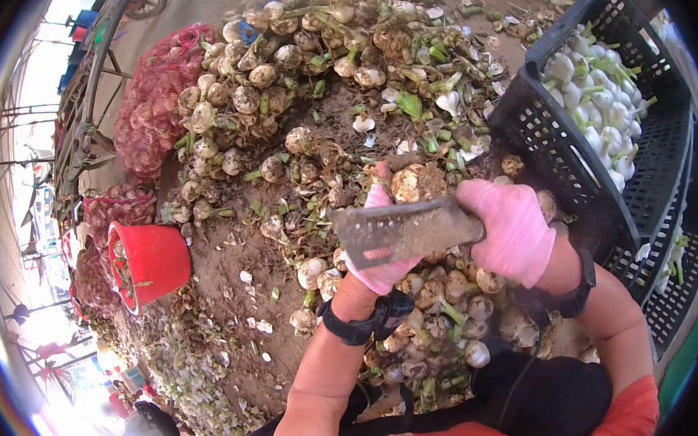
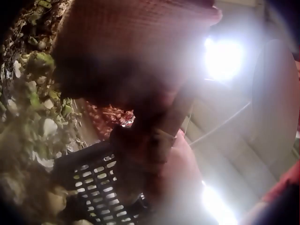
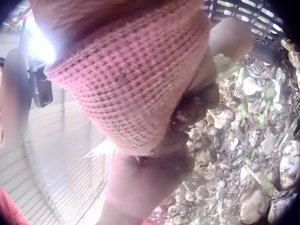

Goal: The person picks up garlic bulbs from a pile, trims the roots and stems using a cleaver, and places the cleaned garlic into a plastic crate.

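In the head view my right hand [image 1: 513, 228], in a pink knit glove, grips the handle end of a broad, rust-stained cleaver [image 1: 414, 231]. The blade lies crosswise in front of my left hand [image 1: 380, 268], also gloved, and hides most of its fingers. Past the blade's upper edge, a soil-covered garlic bulb [image 1: 419, 183] shows beside a raised left finger, held in that hand. Below the hands lies a heap of dirty garlic bulbs [image 1: 450, 300]. The right wrist view shows the right glove [image 3: 136, 79] close up, with the left hand [image 3: 140, 183] under it.
A large pile of untrimmed garlic [image 1: 276, 70] spreads ahead. Black crates [image 1: 555, 129] stand at right, the upper one holding white trimmed garlic [image 1: 597, 99]. At left are a red bucket [image 1: 160, 257] and a red mesh sack [image 1: 154, 102]. Peelings [image 1: 198, 363] litter the ground.
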`<state>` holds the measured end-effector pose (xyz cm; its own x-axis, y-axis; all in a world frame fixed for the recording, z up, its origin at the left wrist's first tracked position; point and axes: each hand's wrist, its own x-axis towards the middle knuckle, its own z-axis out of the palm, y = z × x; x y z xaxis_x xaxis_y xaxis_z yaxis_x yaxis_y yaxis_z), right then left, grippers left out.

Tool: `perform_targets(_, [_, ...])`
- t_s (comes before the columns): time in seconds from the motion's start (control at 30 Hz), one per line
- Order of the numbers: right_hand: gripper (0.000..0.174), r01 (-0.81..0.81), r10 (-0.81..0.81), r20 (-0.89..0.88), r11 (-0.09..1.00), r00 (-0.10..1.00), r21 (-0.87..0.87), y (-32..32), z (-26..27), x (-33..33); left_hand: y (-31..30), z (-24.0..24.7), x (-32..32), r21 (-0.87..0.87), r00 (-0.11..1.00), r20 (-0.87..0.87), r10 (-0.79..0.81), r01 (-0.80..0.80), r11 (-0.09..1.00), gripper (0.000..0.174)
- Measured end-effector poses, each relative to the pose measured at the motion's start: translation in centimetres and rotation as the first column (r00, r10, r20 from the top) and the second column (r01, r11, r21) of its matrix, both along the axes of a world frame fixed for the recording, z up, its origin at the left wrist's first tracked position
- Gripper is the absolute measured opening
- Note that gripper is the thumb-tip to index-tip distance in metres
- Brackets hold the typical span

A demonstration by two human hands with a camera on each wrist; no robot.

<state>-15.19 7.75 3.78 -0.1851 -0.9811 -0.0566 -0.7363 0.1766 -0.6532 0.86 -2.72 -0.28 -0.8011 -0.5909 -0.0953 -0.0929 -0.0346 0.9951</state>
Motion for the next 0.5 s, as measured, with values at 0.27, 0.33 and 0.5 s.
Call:
perform_targets(0.27, [0.029,-0.006,0.003,-0.024,0.995,1.000,-0.097,1.2,-1.4,-0.1,0.3,1.2,-1.7,0.980,0.945,-0.188,0.269,0.198,-0.010,0.063])
perform_targets(0.33, [0.028,0.001,-0.005,-0.029,0.991,1.000,-0.135,1.2,-2.1,-0.4,0.7,1.4,-1.8,0.986,0.950,-0.169,0.262,0.166,0.036,0.054])
perform_targets(0.5, [0.029,0.396,-0.399,-0.033,0.891,0.916,0.223,0.3,-6.7,-5.2,4.5,4.7,-1.8,-0.197,1.000,0.008,-0.016,0.017,0.980,0.051])
